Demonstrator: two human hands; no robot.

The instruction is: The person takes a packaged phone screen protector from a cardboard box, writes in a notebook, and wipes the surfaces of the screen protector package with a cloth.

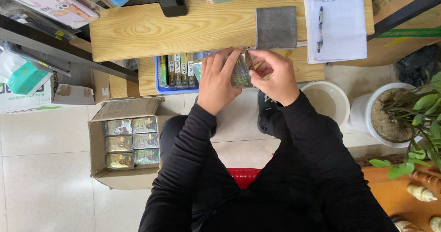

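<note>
Seated person, black sleeves, head view looking down. Both hands meet over a small flat packet in a shiny clear wrapper — held in the air just in front of the lower wooden shelf, above the knees. Left hand grips the packet from its left side, fingers curled over the top edge; right hand closes on the right edge, thumb and forefinger pinched at the wrapper. Step in hand, as judged: working the wrapper or its seal at the right edge — whether it is being opened or only inspected cannot be told. Next move likely calls for a firm hold by the left hand while the right fingertips catch a thin slippery film edge; a light pull, not a crush. Nearby: an open cardboard box on the floor with similar packets in rows, a grey cloth on the upper shelf, a notepad with pen, a white basin.
</note>
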